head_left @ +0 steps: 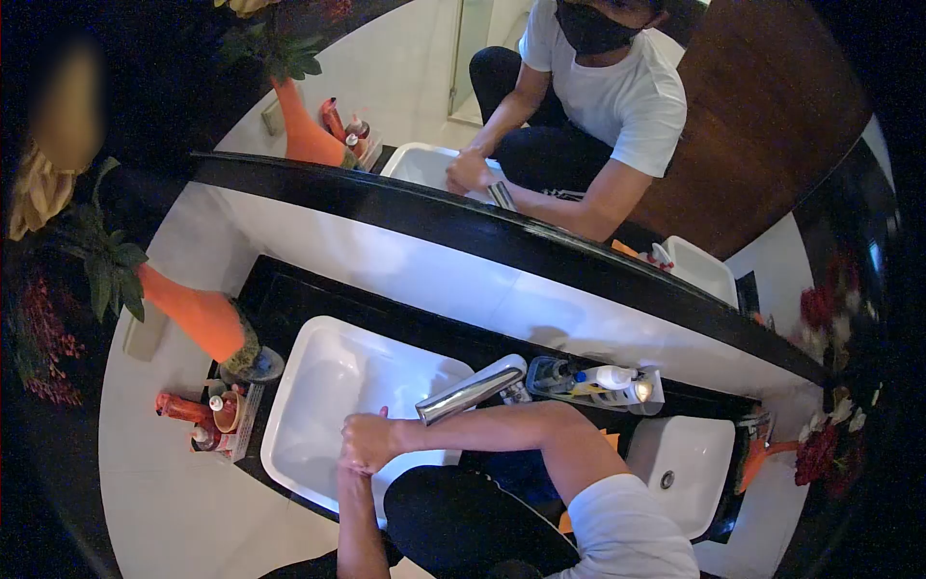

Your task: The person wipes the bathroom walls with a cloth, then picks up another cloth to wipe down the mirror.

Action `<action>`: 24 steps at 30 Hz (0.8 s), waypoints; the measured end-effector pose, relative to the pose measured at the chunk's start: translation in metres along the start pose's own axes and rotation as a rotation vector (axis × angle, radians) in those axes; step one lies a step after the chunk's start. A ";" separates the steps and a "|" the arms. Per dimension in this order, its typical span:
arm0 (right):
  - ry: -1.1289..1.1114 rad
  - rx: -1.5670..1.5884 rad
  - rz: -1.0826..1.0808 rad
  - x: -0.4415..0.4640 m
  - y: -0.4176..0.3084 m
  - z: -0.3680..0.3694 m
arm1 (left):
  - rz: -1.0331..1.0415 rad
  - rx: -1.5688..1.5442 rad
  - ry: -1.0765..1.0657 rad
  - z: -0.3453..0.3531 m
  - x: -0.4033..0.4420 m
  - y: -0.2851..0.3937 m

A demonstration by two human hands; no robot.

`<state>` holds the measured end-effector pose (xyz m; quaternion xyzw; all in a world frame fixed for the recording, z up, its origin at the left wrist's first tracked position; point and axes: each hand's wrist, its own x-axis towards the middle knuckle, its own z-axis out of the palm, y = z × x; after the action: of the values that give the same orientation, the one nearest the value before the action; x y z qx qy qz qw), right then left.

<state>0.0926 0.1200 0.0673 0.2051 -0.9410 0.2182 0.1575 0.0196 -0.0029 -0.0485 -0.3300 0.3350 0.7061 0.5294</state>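
Over the white washbasin point(309, 415), both my hands are together. My right hand point(370, 442) is closed around my left hand near the wrist, its forearm coming in from the right below the tap. From the bottom edge rises my left forearm point(358, 521); most of the left hand is covered by the right, so its fingers cannot be made out. A chrome tap point(471, 391) points across the basin just above my right wrist. Whether water is running does not show clearly.
A mirror point(415, 96) above the black ledge reflects a masked person. Left of the basin stand an orange vase point(198, 314) and a basket point(249, 425) with red bottles. A tray point(651, 398) of bottles sits right of the tap, near a second basin point(709, 463).
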 end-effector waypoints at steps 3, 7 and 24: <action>-0.015 0.058 -0.064 -0.002 -0.003 -0.001 | -0.034 0.010 0.001 -0.007 0.000 -0.004; -0.042 0.107 -0.095 -0.007 -0.002 -0.002 | -0.079 0.043 0.004 -0.019 -0.003 -0.011; -0.022 1.344 1.098 -0.071 -0.009 0.018 | 0.503 0.207 0.148 0.053 -0.033 -0.013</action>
<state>0.1545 0.1267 0.0277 -0.2262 -0.5801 0.7710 -0.1338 0.0332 0.0261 0.0069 -0.2314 0.5144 0.7513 0.3427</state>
